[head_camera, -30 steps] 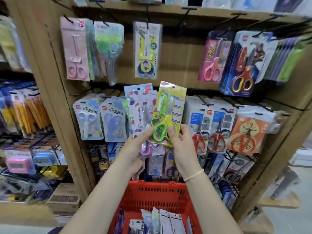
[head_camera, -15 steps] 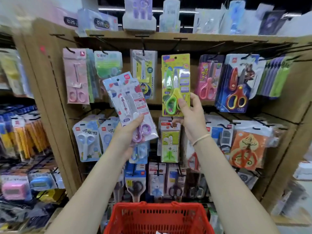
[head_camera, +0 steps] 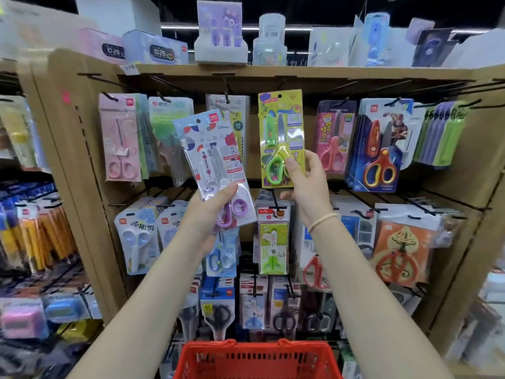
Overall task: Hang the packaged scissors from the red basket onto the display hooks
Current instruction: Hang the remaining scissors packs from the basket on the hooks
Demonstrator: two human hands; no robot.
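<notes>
Right hand: the right hand (head_camera: 306, 179) is raised to the top row of the display rack (head_camera: 68, 127), its thumb pressed on the front of the yellow-green scissors pack (head_camera: 281, 138) near the pack's lower right corner, the fingers curled behind it; it grips the pack upright.

Yellow-green scissors pack: its hang hole sits at the top, close under the rack's upper shelf edge, between a white pack and the pink scissors pack (head_camera: 334, 138); whether the hole is on a hook I cannot tell.

Left hand: the left hand (head_camera: 216, 209) holds the white and purple scissors pack (head_camera: 216, 165) by its lower end, thumb across the front over the purple handles, fingers wrapped behind.

White and purple scissors pack: tilted, its top leaning left, held out in front of the rack's middle, apart from the hooks.

Red basket: the red basket (head_camera: 257, 359) stands below the forearms at the rack's bottom edge; only its rim and slotted front wall show, so its contents are hidden.

Display hooks: black display hooks (head_camera: 109, 95) jut from the rack in rows, most carrying packaged scissors, among them the red and yellow scissors pack (head_camera: 379, 149) towards the right edge of the top row.

Top shelf: two boxed digital clocks (head_camera: 155, 51) sit towards the left end of the rack's top.
</notes>
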